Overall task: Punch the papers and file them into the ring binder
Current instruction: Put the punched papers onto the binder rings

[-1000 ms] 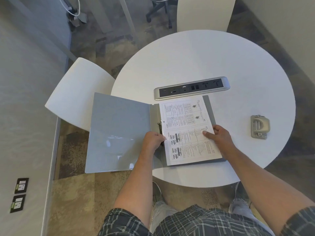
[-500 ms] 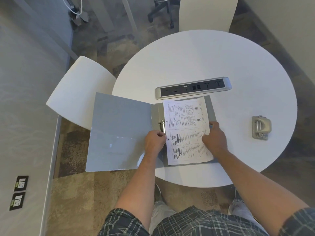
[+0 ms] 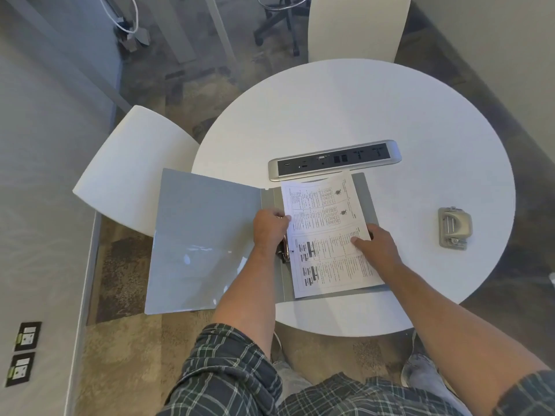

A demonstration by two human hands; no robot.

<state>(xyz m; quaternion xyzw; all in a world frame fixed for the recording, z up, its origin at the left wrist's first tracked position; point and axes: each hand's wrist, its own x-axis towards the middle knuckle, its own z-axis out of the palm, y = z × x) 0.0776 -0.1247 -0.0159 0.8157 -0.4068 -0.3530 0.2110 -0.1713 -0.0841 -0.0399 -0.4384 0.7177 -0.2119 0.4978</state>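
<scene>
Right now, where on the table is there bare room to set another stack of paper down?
The far half of the table, beyond the power strip, is bare. A smaller patch lies between the binder and the hole punch. The near left is crowded: open binder, papers, left hand and right hand.

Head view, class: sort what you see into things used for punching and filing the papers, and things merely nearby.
In use:
papers
binder
binder rings
hole punch
left hand
right hand

Merely nearby:
socket strip
table
two white chairs
office chair
wall sockets
</scene>
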